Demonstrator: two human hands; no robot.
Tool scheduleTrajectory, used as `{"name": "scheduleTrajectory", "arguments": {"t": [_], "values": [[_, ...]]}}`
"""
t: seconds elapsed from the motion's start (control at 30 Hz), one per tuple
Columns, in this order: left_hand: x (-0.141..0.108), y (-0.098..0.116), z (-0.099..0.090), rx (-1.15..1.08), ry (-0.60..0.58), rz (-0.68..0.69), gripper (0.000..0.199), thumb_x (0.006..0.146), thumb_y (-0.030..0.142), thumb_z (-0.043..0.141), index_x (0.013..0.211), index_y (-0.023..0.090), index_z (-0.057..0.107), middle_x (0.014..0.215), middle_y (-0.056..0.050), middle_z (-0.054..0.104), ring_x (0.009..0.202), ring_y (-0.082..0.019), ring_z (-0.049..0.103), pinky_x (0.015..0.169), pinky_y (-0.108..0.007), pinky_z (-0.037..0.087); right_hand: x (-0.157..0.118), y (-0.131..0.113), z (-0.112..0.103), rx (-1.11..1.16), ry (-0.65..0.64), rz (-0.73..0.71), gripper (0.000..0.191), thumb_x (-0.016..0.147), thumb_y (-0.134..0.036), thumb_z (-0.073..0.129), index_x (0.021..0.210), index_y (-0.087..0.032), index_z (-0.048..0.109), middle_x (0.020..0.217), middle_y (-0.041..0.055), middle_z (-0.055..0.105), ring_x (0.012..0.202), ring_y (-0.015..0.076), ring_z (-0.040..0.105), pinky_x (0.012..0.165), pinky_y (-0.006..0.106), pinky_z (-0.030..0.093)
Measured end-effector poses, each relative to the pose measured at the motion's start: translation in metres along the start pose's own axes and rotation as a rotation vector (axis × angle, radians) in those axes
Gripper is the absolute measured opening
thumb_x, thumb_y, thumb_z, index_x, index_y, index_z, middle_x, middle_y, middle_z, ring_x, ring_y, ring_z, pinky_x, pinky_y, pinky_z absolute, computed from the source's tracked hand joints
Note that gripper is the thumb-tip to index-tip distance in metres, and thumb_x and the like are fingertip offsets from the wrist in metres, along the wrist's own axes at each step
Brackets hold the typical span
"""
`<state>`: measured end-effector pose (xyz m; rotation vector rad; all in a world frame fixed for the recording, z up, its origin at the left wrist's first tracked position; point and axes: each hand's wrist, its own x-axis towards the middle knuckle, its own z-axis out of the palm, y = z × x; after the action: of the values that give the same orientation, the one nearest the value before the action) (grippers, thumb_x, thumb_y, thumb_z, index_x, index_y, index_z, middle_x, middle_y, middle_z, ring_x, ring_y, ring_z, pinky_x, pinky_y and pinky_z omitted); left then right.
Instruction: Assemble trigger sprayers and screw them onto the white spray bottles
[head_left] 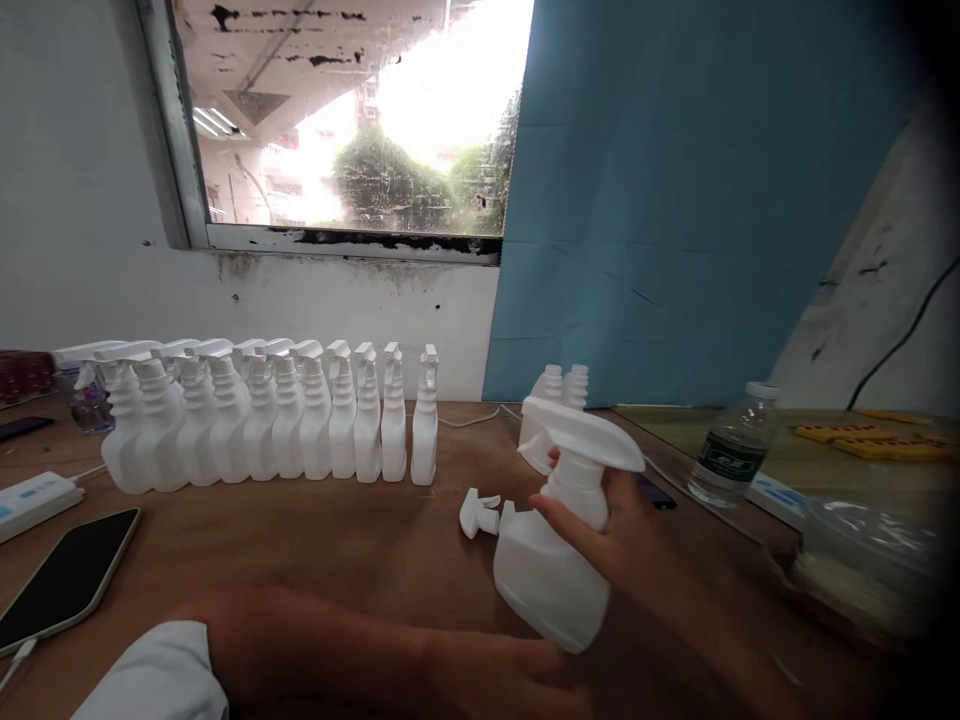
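Observation:
A white spray bottle (551, 570) with its trigger head on is tilted above the brown table. My right hand (611, 530) is wrapped round its neck, just under the head. My left hand (517, 675) reaches across from the left, near the bottle's base; its fingers are blurred and partly out of frame. Left of the bottle, a loose white trigger head (478, 513) lies on the table. Behind the held bottle stand white bottles (576, 385) whose ribbed necks show without heads. A long row of white spray bottles (289, 420) with heads on stands at the left back.
On the left are a phone (67, 575) with a cable and a white power strip (37, 503). At the right stand a water bottle (735, 450), another power strip (776, 498) and a clear plastic container (862, 560). A wall with a window rises behind the table (300, 545).

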<state>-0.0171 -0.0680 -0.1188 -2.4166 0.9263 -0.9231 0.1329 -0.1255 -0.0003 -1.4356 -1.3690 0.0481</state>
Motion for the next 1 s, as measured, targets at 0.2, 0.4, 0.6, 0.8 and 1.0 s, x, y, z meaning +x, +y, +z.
{"name": "scheduleTrajectory", "arguments": {"t": [0.2,0.4,0.6,0.8,1.0], "values": [[0.003,0.004,-0.003,-0.044,0.019,-0.195,0.025,0.093,0.036,0.056,0.077,0.024,0.07,0.093,-0.002,0.067,0.078,-0.014,0.059,0.061,-0.029,0.047,0.014,0.01,-0.041,-0.075,-0.131,-0.015,0.043,0.056,-0.053,0.086,0.086,-0.026,0.071,0.084,0.0082,0.073,0.073,0.0305,0.068,0.056,0.04,0.054],[-0.002,-0.012,-0.003,-0.061,0.034,-0.263,0.022,0.088,0.031,0.055,0.072,0.019,0.063,0.074,-0.002,0.058,0.062,-0.015,0.049,0.054,-0.033,0.036,0.07,-0.012,-0.039,0.287,-0.17,-0.069,0.04,0.072,-0.035,0.079,0.109,-0.027,0.068,0.116,0.0064,0.07,0.109,0.0287,0.064,0.088,0.039,0.052],[-0.025,-0.028,-0.02,-0.015,-0.185,-0.43,0.014,0.087,0.026,0.054,0.083,0.015,0.061,0.091,-0.007,0.063,0.081,-0.019,0.056,0.07,-0.034,0.041,0.128,0.005,0.037,0.426,-0.252,-0.052,0.036,0.06,-0.019,0.071,0.096,-0.02,0.062,0.1,0.0051,0.071,0.101,0.0262,0.065,0.09,0.042,0.051],[-0.043,-0.036,-0.033,-0.067,-0.215,-0.76,0.024,0.088,0.019,0.052,0.11,0.012,0.057,0.114,-0.013,0.062,0.108,-0.025,0.056,0.092,-0.038,0.045,0.158,0.035,0.105,0.483,-0.291,0.0,0.024,0.062,-0.016,0.066,0.086,-0.017,0.059,0.086,0.0033,0.07,0.088,0.0202,0.065,0.081,0.034,0.051],[-0.055,-0.044,-0.025,-0.2,-0.149,-1.018,0.047,0.086,0.02,0.056,0.131,0.015,0.046,0.135,-0.013,0.053,0.125,-0.026,0.047,0.106,-0.042,0.042,0.16,0.05,0.149,0.545,-0.271,0.072,0.021,0.091,-0.028,0.062,0.107,-0.014,0.061,0.102,0.0054,0.066,0.09,0.0173,0.064,0.078,0.035,0.055]]}}
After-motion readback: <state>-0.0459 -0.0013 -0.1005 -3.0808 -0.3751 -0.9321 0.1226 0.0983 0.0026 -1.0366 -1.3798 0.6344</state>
